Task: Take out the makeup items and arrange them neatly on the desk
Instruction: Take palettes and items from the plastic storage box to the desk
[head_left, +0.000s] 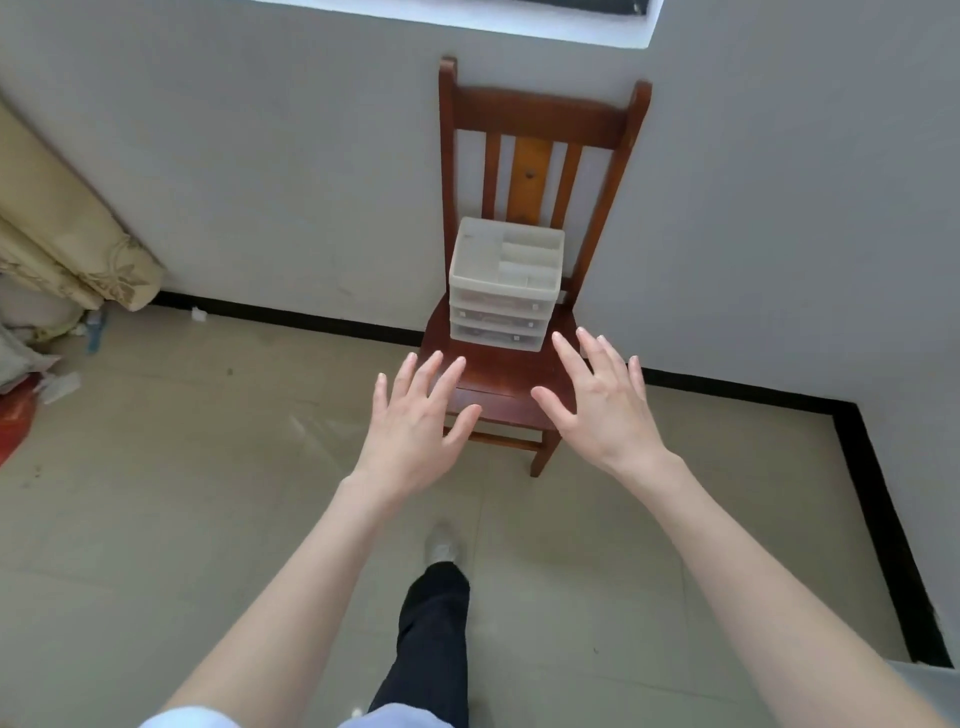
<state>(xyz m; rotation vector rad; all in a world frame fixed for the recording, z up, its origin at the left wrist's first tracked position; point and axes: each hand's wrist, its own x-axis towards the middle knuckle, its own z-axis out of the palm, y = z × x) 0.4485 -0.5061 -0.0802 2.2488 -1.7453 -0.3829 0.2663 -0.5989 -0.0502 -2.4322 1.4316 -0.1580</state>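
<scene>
A white plastic drawer organiser (505, 285) stands upright on the seat of a wooden chair (498, 379), set toward the back edge of the seat, close to the slatted backrest. It has three shallow drawers, all closed, and an open divided tray on top. The drawer contents show only as dark blurs through the fronts; individual makeup items cannot be made out. The tray compartments appear to hold nothing, though the view is soft.

The left hand (415, 415) and the right hand (605, 400) are both stretched forward with fingers spread and straight, holding nothing. They hover over the front edge of the seat, one to each side of the organiser and short of it; neither touches it.

Judgement: the step in hand is the first approach to the organiser, and no item is out yet. No desk is in view, so where the items are to go cannot be confirmed.

Recommended handling: steady the light casing with one hand at its side while the other pulls a drawer by its front lip, drawing straight out toward the front edge of the seat. An unbraced pull risks sliding the whole unit forward off the seat.
</scene>
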